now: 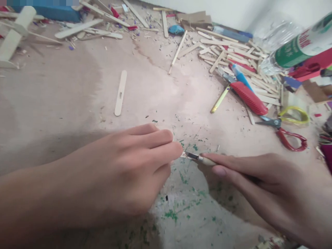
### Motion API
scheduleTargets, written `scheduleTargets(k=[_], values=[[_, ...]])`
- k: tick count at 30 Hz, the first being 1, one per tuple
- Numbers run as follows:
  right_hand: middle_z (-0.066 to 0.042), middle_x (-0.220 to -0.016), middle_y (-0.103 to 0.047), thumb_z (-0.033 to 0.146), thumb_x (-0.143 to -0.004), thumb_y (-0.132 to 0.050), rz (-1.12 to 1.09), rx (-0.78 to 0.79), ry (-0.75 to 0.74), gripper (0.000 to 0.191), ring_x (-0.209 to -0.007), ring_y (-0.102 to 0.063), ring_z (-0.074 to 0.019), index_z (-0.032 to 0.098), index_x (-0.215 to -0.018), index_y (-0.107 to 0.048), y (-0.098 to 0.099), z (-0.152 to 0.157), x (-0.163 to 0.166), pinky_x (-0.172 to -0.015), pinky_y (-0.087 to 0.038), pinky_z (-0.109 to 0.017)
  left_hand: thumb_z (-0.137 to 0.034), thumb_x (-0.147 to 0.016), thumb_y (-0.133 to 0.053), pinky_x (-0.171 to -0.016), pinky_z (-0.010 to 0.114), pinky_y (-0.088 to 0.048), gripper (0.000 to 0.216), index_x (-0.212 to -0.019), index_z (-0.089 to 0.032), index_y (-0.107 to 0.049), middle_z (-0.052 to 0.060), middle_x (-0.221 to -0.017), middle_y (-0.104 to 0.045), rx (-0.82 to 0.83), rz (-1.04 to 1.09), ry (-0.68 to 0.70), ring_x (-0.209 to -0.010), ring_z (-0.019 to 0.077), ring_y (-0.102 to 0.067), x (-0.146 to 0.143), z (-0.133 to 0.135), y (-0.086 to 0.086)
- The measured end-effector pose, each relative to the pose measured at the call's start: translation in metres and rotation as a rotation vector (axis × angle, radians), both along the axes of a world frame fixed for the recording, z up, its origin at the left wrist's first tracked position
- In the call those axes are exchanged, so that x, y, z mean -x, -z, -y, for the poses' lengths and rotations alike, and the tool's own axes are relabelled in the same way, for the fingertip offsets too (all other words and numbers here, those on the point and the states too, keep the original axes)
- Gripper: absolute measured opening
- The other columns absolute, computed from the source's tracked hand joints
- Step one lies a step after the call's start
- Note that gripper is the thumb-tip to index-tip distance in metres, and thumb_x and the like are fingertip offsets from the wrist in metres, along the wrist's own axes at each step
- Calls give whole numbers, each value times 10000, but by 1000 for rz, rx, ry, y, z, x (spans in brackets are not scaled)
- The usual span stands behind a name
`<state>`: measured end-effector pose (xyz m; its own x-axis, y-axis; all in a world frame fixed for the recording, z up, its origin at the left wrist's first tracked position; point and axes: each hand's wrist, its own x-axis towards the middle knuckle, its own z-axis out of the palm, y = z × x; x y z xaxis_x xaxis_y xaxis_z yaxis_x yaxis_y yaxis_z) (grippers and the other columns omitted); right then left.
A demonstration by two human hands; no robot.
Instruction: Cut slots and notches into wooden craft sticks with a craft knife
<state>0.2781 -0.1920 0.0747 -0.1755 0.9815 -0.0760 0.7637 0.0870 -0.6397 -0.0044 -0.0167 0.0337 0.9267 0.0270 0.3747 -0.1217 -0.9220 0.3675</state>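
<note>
My left hand (129,166) is closed, fingertips pressed together on a pale wooden stick piece (183,155); only its end shows past the fingers. A craft knife (207,161) with a dark metal collar is pinched in my right hand (261,186). Its blade points left and meets the stick piece close to my left fingertips; the exact contact is too small to make out. Beyond my left hand lies a loose craft stick (120,93) with a small slot in its middle. Green shavings (171,215) are scattered on the table (75,97) below the hands.
At right lie a red utility knife (249,98), scissors (293,138) with red and yellow handles, a pile of craft sticks (223,52) and a plastic bottle (293,52) on its side. A wooden stick model (15,38) stands at far left, near a blue box (52,12).
</note>
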Motion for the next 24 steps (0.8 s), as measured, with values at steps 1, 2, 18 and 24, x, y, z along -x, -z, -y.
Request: scheduleTargets(k=[1,2,18,24], values=[[23,-748,-865,393,-1378,-634,-9,21,3,391,-517,-783,-177,277,-1434,-1003,-2,-2,0,-427,-617,-233,-4,-1278,-515,-866,437,-642,558,-856,-194,-827,38,-988,-804,-7,-1,-3,-921,238,-769,0,0,-1],[31,-727,-849,387,-1372,-652,-23,33,1,377,-515,-780,-177,289,-1415,-1013,-2,-4,-1,-425,-613,-231,-8,-1279,-519,-875,433,-642,548,-865,-194,-826,40,-989,-804,-15,4,-3,-926,238,-770,1,0,-1],[-48,-1086,-995,345,-1379,-654,-48,51,-225,328,-786,-921,-185,246,-1385,-966,-3,-33,-33,-627,-688,-239,6,-1274,-506,-892,441,-675,549,-886,-195,-837,49,-975,-824,3,53,-1,-908,246,-797,4,1,10],[-56,-1168,-1013,233,-1329,-746,-87,40,-261,291,-878,-966,-187,222,-1527,-959,1,-35,-39,-760,-761,-229,-14,-1295,-507,-922,418,-678,536,-919,-198,-842,54,-1014,-850,-35,22,30,-943,240,-805,2,-5,5]])
